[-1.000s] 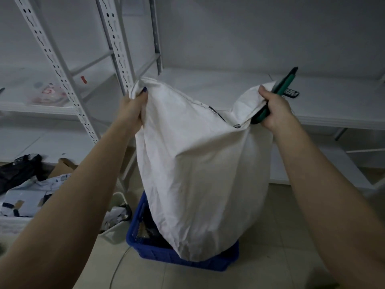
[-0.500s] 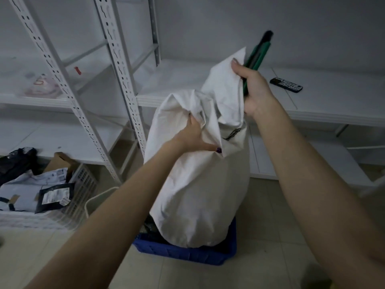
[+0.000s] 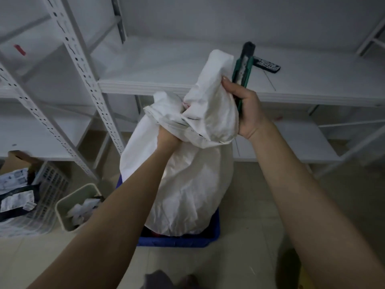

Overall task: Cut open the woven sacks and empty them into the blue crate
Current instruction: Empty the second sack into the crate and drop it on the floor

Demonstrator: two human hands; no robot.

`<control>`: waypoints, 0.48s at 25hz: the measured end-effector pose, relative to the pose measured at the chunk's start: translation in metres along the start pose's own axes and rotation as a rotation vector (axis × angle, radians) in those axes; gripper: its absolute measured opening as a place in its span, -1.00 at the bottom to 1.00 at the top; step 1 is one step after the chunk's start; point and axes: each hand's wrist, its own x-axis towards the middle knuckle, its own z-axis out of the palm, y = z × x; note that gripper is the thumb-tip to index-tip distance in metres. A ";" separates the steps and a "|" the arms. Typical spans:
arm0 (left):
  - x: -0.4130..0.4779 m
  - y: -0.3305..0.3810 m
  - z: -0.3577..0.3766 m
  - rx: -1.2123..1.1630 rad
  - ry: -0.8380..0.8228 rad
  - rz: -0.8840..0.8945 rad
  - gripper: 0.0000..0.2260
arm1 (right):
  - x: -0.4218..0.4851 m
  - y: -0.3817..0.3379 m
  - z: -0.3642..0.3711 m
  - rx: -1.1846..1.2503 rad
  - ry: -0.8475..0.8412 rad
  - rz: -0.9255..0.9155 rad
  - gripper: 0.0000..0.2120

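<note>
L grip (image 3: pixel 167 138): fingers curled tight into bunched cloth near top of sack (image 3: pixel 187 184), knuckles half buried in folds, nothing else in it. R grip (image 3: pixel 249 109): up and to the right of L grip, closed round 2 things at once. It has sack's upper corner pinched under thumb, plus green knife (image 3: pixel 242 67) w/ handle in palm and black tip sticking up above the grip. Blade out or not: can't tell.

Sack hangs below both grips, white and crumpled, body bulging. Top corner flops over between the 2 grips. Its bottom end sits inside crate (image 3: pixel 179 241) on floor, straight below L grip. Blue rim shows only under and right of sack. Sth dark and a bit of red inside at sack's base, too hidden to ID.

Behind R grip: white shelf (image 3: pixel 156 76) w/ black remote (image 3: pixel 268 66) lying flat, just right of knife tip. Left of L grip and lower, on floor: beige bin (image 3: pixel 61 215) w/ paper scraps, just beside crate. Further left: white basket (image 3: pixel 52 184) w/ parcels. Slotted rack post (image 3: pixel 83 69) stands left of and above L grip.
</note>
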 end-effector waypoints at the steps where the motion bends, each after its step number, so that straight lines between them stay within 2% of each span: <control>1: 0.003 -0.002 0.001 -0.003 -0.032 -0.038 -0.57 | 0.000 0.001 -0.012 -0.007 0.053 0.019 -0.85; 3: 0.019 -0.005 -0.009 -0.021 -0.086 -0.054 -0.57 | 0.002 0.009 -0.044 -0.210 0.270 0.096 -0.89; 5: 0.034 -0.007 -0.026 -0.174 -0.095 -0.055 -0.48 | 0.001 0.041 -0.072 -0.488 0.515 0.275 -0.79; 7: 0.051 -0.007 -0.039 -0.358 -0.073 -0.079 -0.42 | 0.009 0.083 -0.076 -0.440 0.637 0.398 -0.69; 9: 0.061 -0.008 -0.043 -0.444 -0.135 -0.088 -0.56 | 0.026 0.116 -0.059 -0.332 0.700 0.354 -0.48; 10: 0.067 -0.013 -0.042 -0.453 -0.163 -0.110 -0.61 | 0.039 0.128 -0.050 -0.361 0.695 0.316 -0.35; 12: 0.072 -0.017 -0.039 -0.496 -0.256 -0.228 -0.69 | 0.065 0.148 -0.032 -0.456 0.569 0.272 -0.10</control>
